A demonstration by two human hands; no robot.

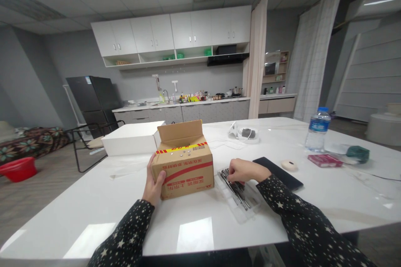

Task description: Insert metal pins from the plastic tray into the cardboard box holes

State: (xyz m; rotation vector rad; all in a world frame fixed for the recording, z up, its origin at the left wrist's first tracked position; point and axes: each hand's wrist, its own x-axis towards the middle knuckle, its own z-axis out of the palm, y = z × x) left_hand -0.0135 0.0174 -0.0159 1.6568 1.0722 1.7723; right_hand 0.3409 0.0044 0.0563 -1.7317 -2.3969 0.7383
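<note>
A brown cardboard box (188, 175) with red print and red-yellow tape stands on the white table, its rear flap raised. My left hand (153, 180) grips its left side, thumb on the front face and fingers behind. Several small silver round pieces (184, 153) dot the top of the box. To the right lies a clear plastic case (239, 212) holding long thin metal rods (239, 197). Over the case's far end, my right hand (246, 171) is closed with its fingertips down among the rods; what they pinch is hidden.
A black tablet-like slab (278, 174) lies beyond my right wrist, near a round beige object (289, 165). Farther right are a water bottle (317, 131) and a pink box (324, 160). A white box (130, 138) sits behind left, a white device with cable (247, 134) at the back.
</note>
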